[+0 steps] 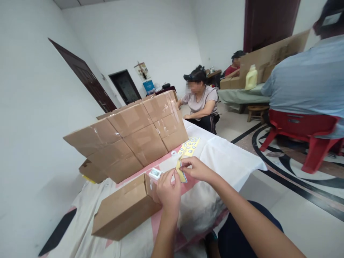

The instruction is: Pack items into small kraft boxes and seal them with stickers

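Note:
Between my hands is a small yellow piece of paper or card with a blue edge. My left hand pinches its near-left side. My right hand grips its upper right side with thumb and fingertips. Just beyond my left fingers sits a small white case-like object. A white ring-shaped roll rests farther back. Behind my right hand lies a yellow sheet with several blue-outlined shapes. A closed-looking cardboard box is left of my left hand.
A wall of taped cardboard boxes rises across the table's far left side. The table wears a white and pink cloth. One person crouches beyond it; another sits on a red chair at right, near a yellow jug.

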`<action>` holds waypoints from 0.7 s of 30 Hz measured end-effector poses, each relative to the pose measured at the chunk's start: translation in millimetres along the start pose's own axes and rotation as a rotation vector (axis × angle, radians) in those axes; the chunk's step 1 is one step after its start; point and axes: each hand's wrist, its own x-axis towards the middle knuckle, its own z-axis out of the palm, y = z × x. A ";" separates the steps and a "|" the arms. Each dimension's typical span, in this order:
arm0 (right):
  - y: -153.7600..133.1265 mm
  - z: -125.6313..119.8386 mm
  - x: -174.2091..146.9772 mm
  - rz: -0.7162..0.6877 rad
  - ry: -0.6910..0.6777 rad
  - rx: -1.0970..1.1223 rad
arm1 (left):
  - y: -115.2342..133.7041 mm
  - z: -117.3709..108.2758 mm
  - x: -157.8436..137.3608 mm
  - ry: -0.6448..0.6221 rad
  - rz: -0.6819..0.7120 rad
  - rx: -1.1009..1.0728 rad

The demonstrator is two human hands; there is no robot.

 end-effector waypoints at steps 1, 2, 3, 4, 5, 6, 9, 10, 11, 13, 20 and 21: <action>-0.4 0.1 -0.4 -0.011 0.001 -0.011 | -0.3 -0.4 0.4 0.009 0.018 0.030; -0.6 0.2 -0.8 -0.021 0.005 -0.021 | -0.4 -1.0 0.8 0.013 0.033 0.056; -0.5 0.3 -1.3 -0.027 0.010 -0.030 | -0.1 -2.0 0.9 0.013 0.048 0.079; -0.4 0.3 -1.8 -0.027 0.017 -0.039 | 0.4 -3.3 0.8 0.007 0.063 0.109; -0.4 0.2 -2.4 -0.023 0.022 -0.048 | 1.1 -4.8 0.3 -0.001 0.076 0.139; -0.4 0.1 -3.0 -0.016 0.024 -0.057 | 1.7 -6.4 -0.6 -0.011 0.083 0.169; -1.9 -0.5 -4.9 -0.003 0.010 -0.077 | 2.4 -10.4 -4.2 -0.039 0.091 0.218; -2.6 -0.6 -5.6 -0.008 0.005 -0.082 | 1.9 -11.2 -5.3 -0.050 0.090 0.223; -3.2 -0.6 -6.2 -0.015 0.001 -0.088 | 1.2 -11.6 -6.1 -0.061 0.087 0.218; -4.1 -0.8 -7.3 -0.020 0.005 -0.094 | -0.2 -11.7 -6.6 -0.076 0.073 0.185; 6.8 -17.0 -4.6 0.189 0.151 -0.109 | 1.0 -17.8 -0.8 -0.052 -0.163 -0.043; 12.2 -22.3 -3.2 0.255 0.204 -0.141 | 0.7 -19.6 -0.2 -0.053 -0.193 -0.052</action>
